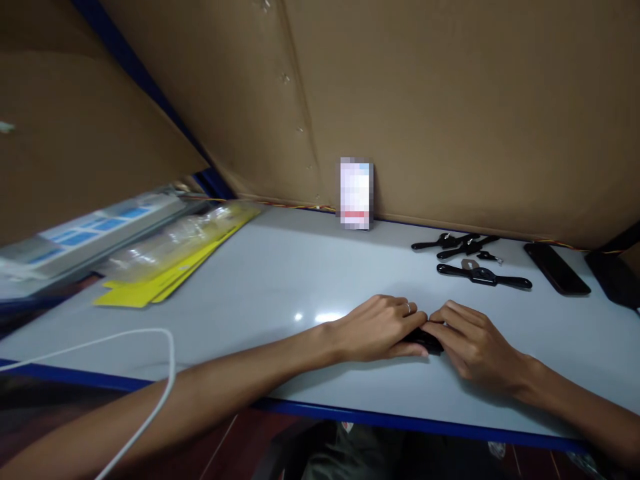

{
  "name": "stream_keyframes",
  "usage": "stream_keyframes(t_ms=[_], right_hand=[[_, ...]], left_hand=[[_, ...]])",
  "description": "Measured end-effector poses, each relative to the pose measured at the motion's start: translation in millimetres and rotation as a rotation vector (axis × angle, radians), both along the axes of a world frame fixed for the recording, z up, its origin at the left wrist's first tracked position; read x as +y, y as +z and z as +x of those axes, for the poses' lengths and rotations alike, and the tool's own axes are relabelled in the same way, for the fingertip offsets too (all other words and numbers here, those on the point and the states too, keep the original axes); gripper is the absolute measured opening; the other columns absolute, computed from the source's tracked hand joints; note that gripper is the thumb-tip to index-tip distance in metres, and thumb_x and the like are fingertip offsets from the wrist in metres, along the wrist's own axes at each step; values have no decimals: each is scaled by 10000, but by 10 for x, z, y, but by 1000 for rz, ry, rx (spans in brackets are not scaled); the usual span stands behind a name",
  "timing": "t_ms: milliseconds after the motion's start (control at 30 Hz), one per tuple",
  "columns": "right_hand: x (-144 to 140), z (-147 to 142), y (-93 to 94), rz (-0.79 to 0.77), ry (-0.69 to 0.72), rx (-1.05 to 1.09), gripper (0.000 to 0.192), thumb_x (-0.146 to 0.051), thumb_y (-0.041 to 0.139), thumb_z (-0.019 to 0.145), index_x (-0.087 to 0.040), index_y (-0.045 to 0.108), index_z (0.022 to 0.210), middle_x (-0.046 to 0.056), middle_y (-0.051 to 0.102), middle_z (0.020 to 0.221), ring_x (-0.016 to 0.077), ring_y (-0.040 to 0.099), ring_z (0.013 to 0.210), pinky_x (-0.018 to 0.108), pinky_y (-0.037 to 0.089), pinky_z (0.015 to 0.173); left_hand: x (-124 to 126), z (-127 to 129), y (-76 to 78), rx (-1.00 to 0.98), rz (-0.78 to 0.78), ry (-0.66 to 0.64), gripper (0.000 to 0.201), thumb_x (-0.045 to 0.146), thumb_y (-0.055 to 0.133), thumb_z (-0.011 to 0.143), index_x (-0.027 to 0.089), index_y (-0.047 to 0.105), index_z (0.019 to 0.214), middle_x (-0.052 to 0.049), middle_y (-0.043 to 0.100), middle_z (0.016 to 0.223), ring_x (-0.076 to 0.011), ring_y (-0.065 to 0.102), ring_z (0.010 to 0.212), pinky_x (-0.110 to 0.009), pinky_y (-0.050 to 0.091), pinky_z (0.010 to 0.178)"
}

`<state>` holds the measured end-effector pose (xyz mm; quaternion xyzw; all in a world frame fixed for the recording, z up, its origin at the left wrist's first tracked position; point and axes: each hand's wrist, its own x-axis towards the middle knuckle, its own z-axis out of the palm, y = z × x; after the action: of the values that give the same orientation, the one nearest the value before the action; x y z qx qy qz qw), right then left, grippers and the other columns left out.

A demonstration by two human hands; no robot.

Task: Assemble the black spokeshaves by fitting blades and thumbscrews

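Hands met at the near middle of the table (280, 280), the left hand (377, 330) and the right hand (473, 343) both lying low over a small black piece (425, 341) that rested on the white surface between them. The fingers (453, 319) of both hands were drawn together at their tips and pinched that piece from either side; a ring showed on the left hand. Most of the piece was hidden under the fingertips, so its exact shape could not be told.

By my judgement, work this fine called for both wrists resting on the table, a light pinch, and the piece kept flat so that nothing slipped or sprang off toward the edge.

A white cable (150, 373) looped over the near left edge. Farther left lay yellow-backed packets (165, 273) in clear plastic, and beside them a grey tray with blue labels (95, 230); their print was too blurred to read. Beyond the hands, to the right, lay several black watch straps (483, 275), then a dark phone (557, 268) and a second dark object (615, 277). At the back, a small card (357, 193) leaned against the cardboard wall (450, 100); its face was blurred out, so no brand or writing could be read anywhere.
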<state>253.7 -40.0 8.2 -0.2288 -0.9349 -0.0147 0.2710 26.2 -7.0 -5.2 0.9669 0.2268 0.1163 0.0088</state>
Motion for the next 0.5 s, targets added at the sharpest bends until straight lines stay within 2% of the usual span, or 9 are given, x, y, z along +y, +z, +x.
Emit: stream_keyframes(t_ms=[500], right_hand=[[-44, -32, -8, 28, -69, -87, 300, -24, 386, 986, -90, 678, 1001, 101, 643, 866, 210, 526, 788, 345, 491, 680]], left_hand=[[5, -15, 7, -21, -18, -21, 518, 634, 432, 1016, 150, 614, 996, -43, 687, 853, -188, 646, 729, -318, 464, 605]])
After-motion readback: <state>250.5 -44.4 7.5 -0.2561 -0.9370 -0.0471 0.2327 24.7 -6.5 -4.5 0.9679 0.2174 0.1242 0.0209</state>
